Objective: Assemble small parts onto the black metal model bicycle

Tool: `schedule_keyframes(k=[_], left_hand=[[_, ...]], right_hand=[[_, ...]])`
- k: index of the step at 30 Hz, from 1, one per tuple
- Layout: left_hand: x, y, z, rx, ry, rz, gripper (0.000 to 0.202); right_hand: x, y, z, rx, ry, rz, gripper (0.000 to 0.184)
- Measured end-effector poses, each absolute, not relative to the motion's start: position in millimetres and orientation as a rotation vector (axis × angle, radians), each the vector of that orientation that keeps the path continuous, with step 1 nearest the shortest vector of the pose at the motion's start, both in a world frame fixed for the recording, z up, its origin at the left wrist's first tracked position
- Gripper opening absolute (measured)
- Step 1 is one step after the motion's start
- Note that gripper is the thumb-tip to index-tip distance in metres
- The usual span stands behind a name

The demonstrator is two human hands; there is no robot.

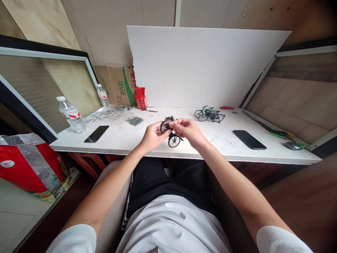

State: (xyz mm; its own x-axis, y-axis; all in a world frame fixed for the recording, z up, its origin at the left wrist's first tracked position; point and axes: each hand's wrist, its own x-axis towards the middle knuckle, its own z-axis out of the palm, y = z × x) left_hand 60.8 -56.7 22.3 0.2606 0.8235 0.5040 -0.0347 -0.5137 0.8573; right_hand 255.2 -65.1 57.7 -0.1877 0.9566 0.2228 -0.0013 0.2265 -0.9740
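Above the table's front edge I hold a small black model bicycle [174,141], its two spoked wheels showing. My left hand [155,135] grips it by the upper wheel, fingers closed on the rim. My right hand [188,130] pinches the middle of the bicycle, thumb and forefinger together; the frame there is mostly hidden by the fingers. Farther back to the right, a green model bicycle [201,112] and a black model bicycle [218,117] stand close together on the white table [147,147].
Left are a phone [96,134], water bottles [72,116], thin dark sprue frames [105,114] and a small bag of parts [135,121]. A red box [141,98] stands behind. Another phone [249,139] and a mouse [295,146] lie right. A white board [205,66] leans at the back.
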Motion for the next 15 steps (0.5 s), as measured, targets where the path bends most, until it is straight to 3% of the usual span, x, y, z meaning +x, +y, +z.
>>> schedule_keyframes(k=[15], left_hand=[[59.8, -53.3, 18.2, 1.779, 0.731, 1.378, 0.041]], right_hand=[[254.1, -61.5, 54.4, -0.912, -1.452, 1.180, 0.059]])
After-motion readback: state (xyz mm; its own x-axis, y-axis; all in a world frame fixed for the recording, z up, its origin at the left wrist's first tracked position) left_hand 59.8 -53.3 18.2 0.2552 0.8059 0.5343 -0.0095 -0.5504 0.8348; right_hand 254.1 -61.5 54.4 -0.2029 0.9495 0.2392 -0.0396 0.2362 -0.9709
